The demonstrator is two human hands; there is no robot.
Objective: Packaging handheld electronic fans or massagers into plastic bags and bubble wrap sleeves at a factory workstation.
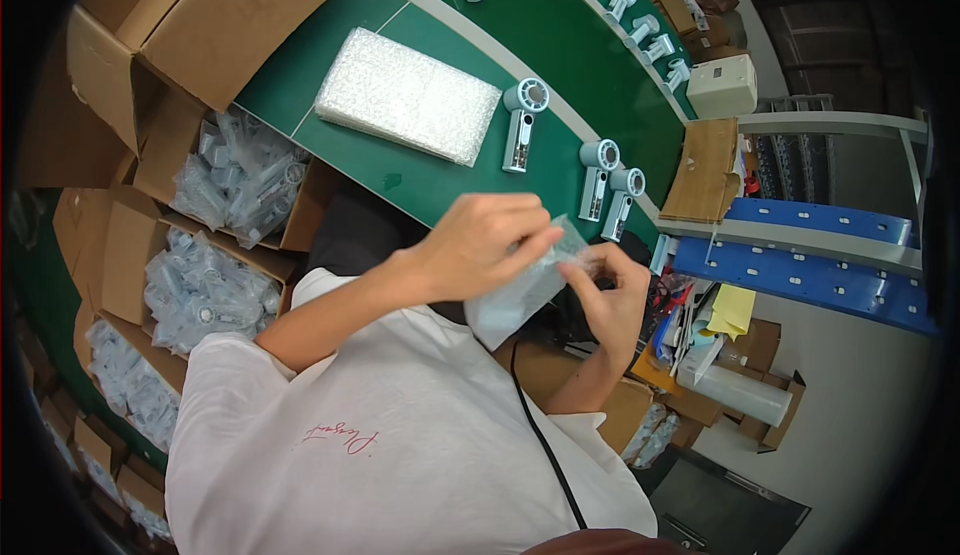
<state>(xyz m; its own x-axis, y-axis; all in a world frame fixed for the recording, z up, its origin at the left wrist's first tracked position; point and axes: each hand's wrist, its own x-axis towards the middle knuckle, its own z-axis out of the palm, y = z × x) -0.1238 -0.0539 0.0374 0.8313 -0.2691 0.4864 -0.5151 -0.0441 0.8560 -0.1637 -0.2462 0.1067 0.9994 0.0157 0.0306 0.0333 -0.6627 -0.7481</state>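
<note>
Your left hand [490, 243] and right hand [612, 300] pinch the plastic bag [510, 307] near its top — fingers [535, 247] nearly closed, beside the table [340, 160] — uneven tugging could tear it, slack grip drop it.

Between the hands [487, 240] and the bubble-wrap stack [405, 95], a strip of green surface [425, 180] is left free. Farther right, a lane is left between one fan [518, 140] and two more fans [593, 195]. The left side is hemmed in by filled cardboard boxes [250, 25].

Even light, fisheye-bent edges
</note>
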